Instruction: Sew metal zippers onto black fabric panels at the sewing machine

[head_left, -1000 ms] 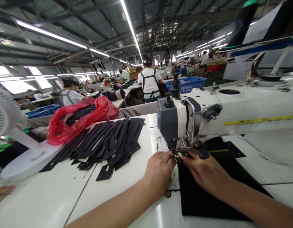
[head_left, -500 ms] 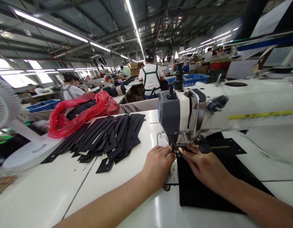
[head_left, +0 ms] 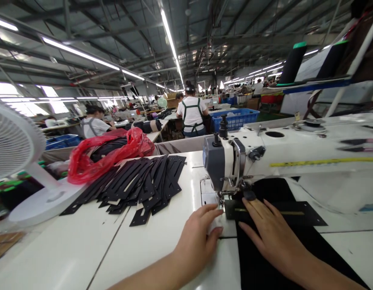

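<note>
Black fabric (head_left: pixel 265 257) under flat right hand (head_left: pixel 272 237), left hand (head_left: pixel 198 237) resting beside

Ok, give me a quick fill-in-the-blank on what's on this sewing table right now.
1. The right hand lies flat on the ____ fabric.
2. The plastic bag behind the pile of cut strips is ____.
3. The left hand rests just ____ of the sewing machine needle.

Missing words: black; red; left

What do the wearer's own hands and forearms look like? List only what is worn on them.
Nothing is worn. The left hand and right hand are bare: no gloves, rings, watch or bracelet show. Both forearms are bare to the picture's lower edge, with no sleeve in view.
</note>
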Available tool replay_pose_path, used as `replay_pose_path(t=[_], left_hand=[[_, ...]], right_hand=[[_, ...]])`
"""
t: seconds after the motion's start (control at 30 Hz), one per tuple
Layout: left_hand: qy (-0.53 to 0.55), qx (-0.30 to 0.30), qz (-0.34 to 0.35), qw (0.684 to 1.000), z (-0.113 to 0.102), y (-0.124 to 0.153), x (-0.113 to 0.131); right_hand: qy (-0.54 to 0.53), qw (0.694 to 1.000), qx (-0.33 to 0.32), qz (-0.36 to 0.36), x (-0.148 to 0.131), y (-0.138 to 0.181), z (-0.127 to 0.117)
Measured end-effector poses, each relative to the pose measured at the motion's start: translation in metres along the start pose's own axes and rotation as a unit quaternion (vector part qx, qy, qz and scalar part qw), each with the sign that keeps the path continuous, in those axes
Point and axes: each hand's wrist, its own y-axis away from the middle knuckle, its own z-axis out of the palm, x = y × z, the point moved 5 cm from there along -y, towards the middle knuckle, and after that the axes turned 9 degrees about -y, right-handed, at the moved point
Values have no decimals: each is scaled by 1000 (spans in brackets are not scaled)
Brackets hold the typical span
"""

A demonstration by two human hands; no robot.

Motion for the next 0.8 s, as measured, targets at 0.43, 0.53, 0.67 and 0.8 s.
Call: replay_pose_path(t=[0.43, 0.53, 0.67, 0.8], left_hand=[[434, -160, -346, 816, 30, 59, 55], [405, -151, -329, 840, 26, 65, 56], [432, -135, -298, 841, 6, 89, 55], [451, -124, -259, 845, -16, 108, 59]], right_hand=[[-53, 998, 14, -6, -90, 74, -77], [-99, 992, 47, 59, -71, 84, -100], [-148, 947, 106, 264, -17, 123, -126], [-339, 828, 2, 446, -10, 150, -115]])
